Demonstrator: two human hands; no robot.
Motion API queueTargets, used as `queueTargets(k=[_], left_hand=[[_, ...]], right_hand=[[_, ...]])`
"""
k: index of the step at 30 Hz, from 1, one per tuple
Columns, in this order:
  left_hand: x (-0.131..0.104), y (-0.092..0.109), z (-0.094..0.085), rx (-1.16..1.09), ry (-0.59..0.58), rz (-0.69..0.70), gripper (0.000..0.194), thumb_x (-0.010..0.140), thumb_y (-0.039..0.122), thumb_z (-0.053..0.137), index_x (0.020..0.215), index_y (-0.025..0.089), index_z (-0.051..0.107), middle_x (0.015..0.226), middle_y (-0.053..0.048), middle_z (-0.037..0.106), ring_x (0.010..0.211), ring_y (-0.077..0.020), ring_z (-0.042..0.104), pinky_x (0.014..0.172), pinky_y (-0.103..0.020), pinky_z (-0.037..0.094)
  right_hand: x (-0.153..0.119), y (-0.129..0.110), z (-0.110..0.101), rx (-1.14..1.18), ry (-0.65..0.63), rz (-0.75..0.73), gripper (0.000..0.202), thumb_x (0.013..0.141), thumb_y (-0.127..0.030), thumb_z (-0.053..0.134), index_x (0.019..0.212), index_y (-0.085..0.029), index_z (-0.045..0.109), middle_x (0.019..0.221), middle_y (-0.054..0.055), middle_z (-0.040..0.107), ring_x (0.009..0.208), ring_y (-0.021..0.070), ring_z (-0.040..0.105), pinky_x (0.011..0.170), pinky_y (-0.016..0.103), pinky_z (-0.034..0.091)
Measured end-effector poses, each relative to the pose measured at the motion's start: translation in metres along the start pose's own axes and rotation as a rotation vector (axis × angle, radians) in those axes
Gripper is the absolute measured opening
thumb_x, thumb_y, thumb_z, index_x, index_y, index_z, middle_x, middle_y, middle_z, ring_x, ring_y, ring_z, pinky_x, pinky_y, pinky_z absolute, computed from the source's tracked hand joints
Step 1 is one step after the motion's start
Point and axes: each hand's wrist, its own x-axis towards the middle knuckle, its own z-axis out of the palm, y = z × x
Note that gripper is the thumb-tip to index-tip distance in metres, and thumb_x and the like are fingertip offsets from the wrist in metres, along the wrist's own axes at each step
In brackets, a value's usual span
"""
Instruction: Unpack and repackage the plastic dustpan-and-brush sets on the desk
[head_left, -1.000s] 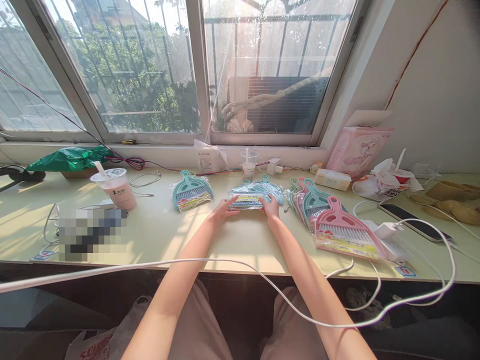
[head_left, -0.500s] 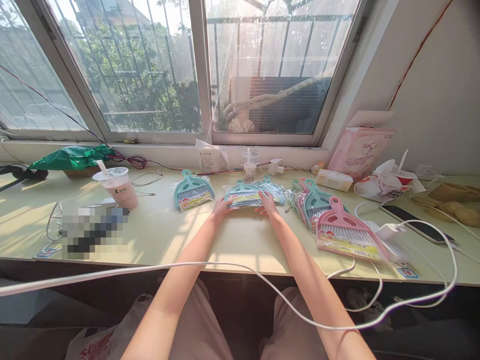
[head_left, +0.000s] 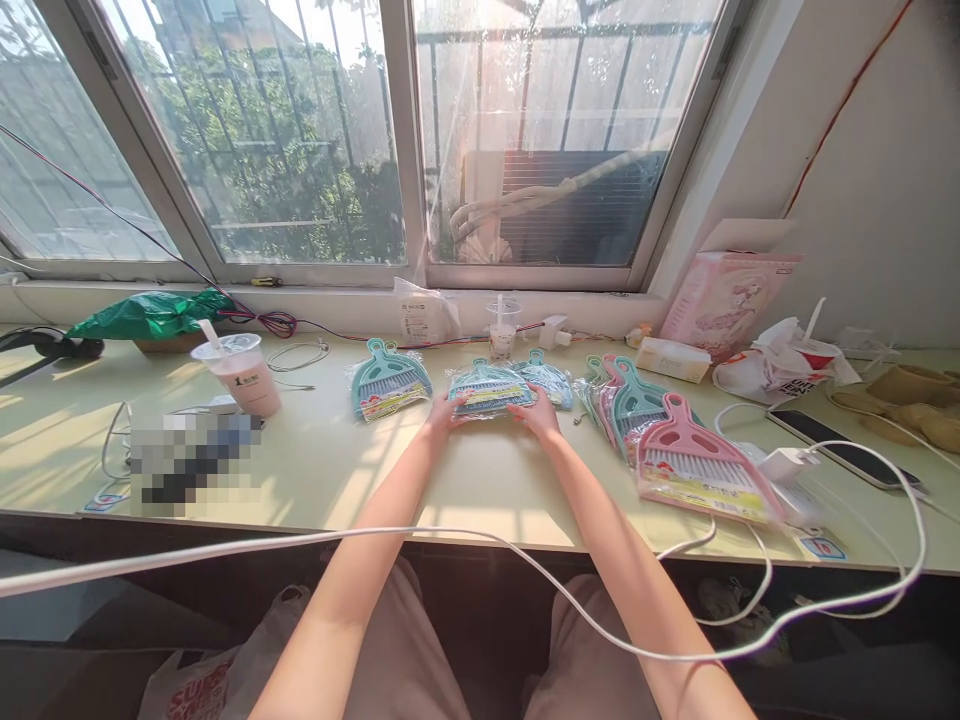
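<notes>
A teal dustpan and brush set [head_left: 491, 385] in clear wrapping lies in the middle of the table between my hands. My left hand [head_left: 448, 411] grips its left edge, thumb on top. At its right end my right hand [head_left: 538, 410] holds it the same way; the fingers underneath are partly hidden. Just behind the right hand is another wrapped teal set [head_left: 553, 376]. To the left rests a further teal set [head_left: 388, 382]. A row of overlapping sets, teal and pink, fans out on the right, with a pink set [head_left: 697, 465] in front.
A white cable [head_left: 480, 533] loops across in front of my forearms. On the left stands a pink drink cup [head_left: 244, 378] beside a blurred patch. Another cup [head_left: 502, 335] stands near the window sill. Rightward are a phone [head_left: 840, 450], a tissue pack [head_left: 673, 358] and a pink box [head_left: 727, 305].
My right hand's fingers have come off the top of the held set and closed around its right edge. My left hand stays at the left edge. The view has shifted slightly.
</notes>
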Motion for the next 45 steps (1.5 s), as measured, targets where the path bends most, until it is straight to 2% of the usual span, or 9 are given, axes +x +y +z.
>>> queueTargets(k=[3, 7, 12, 19, 23, 26, 32, 38, 45], left_hand=[[-0.002, 0.004, 0.0, -0.012, -0.035, 0.013, 0.029, 0.087, 0.02, 0.077, 0.115, 0.015, 0.075, 0.133, -0.015, 0.071, 0.119, -0.0305, 0.071, 0.097, -0.042, 0.065], [-0.002, 0.008, -0.004, 0.022, -0.113, -0.017, 0.042, 0.084, 0.028, 0.081, 0.123, 0.015, 0.072, 0.145, -0.017, 0.063, 0.11, -0.0318, 0.075, 0.092, -0.043, 0.067], [-0.001, 0.007, -0.006, 0.052, -0.148, -0.003, 0.044, 0.081, 0.01, 0.078, 0.124, 0.014, 0.072, 0.133, -0.016, 0.072, 0.102, -0.0267, 0.078, 0.094, -0.038, 0.066], [0.001, 0.0, -0.006, 0.029, -0.13, 0.003, 0.043, 0.079, 0.0, 0.076, 0.119, 0.014, 0.074, 0.122, -0.013, 0.077, 0.113, -0.0263, 0.076, 0.109, -0.04, 0.06], [0.002, -0.003, -0.006, 0.008, -0.113, 0.006, 0.043, 0.077, -0.003, 0.078, 0.116, 0.014, 0.073, 0.122, -0.013, 0.076, 0.122, -0.0287, 0.072, 0.11, -0.044, 0.06], [0.001, -0.005, -0.006, 0.001, -0.119, 0.017, 0.039, 0.076, -0.005, 0.077, 0.111, 0.013, 0.073, 0.125, -0.015, 0.075, 0.125, -0.0304, 0.07, 0.108, -0.043, 0.061], [0.003, -0.007, -0.008, 0.055, -0.064, 0.009, 0.032, 0.078, -0.002, 0.078, 0.105, 0.014, 0.072, 0.113, -0.011, 0.077, 0.11, -0.027, 0.076, 0.1, -0.041, 0.065], [0.004, -0.005, -0.007, 0.095, -0.082, 0.013, 0.03, 0.079, 0.009, 0.087, 0.105, 0.012, 0.073, 0.107, -0.014, 0.078, 0.093, -0.026, 0.079, 0.09, -0.039, 0.068], [0.003, 0.0, -0.015, 0.164, -0.161, -0.018, 0.02, 0.09, 0.024, 0.082, 0.104, 0.012, 0.073, 0.096, -0.014, 0.081, 0.082, -0.02, 0.079, 0.077, -0.026, 0.066]], right_hand=[[0.0, 0.0, -0.001, -0.068, 0.056, 0.003, 0.073, 0.081, -0.035, 0.083, 0.146, -0.022, 0.053, 0.097, 0.004, 0.078, 0.085, 0.0252, 0.078, 0.075, 0.031, 0.055], [-0.001, -0.001, -0.002, -0.198, 0.156, -0.015, 0.06, 0.083, -0.043, 0.082, 0.134, -0.023, 0.06, 0.107, 0.008, 0.078, 0.107, 0.0304, 0.073, 0.087, 0.036, 0.053], [0.003, 0.001, -0.001, -0.222, 0.209, -0.104, 0.054, 0.08, -0.042, 0.083, 0.125, -0.021, 0.061, 0.134, 0.014, 0.069, 0.121, 0.0301, 0.066, 0.096, 0.036, 0.05], [-0.003, 0.002, 0.001, -0.238, 0.157, -0.364, 0.074, 0.083, -0.025, 0.076, 0.151, -0.026, 0.048, 0.149, 0.013, 0.059, 0.129, 0.029, 0.062, 0.104, 0.04, 0.05], [-0.007, 0.001, 0.0, -0.341, 0.075, -0.426, 0.052, 0.086, -0.018, 0.071, 0.136, -0.029, 0.068, 0.159, 0.01, 0.05, 0.104, 0.0243, 0.071, 0.1, 0.041, 0.054], [-0.007, 0.001, 0.0, -0.415, 0.101, -0.39, 0.026, 0.091, -0.022, 0.069, 0.115, -0.026, 0.078, 0.157, 0.009, 0.052, 0.089, 0.0198, 0.071, 0.096, 0.04, 0.055], [-0.008, -0.003, -0.002, -0.528, 0.198, -0.346, 0.047, 0.092, -0.028, 0.075, 0.138, -0.029, 0.07, 0.135, 0.01, 0.064, 0.089, 0.0225, 0.069, 0.082, 0.034, 0.052], [-0.008, -0.004, -0.004, -0.533, 0.231, -0.316, 0.032, 0.09, -0.03, 0.075, 0.122, -0.026, 0.079, 0.123, 0.009, 0.067, 0.097, 0.025, 0.068, 0.078, 0.033, 0.05], [-0.005, 0.0, -0.004, -0.441, 0.277, -0.369, 0.02, 0.082, -0.028, 0.08, 0.102, -0.024, 0.082, 0.14, 0.01, 0.064, 0.114, 0.0286, 0.066, 0.09, 0.036, 0.054]])
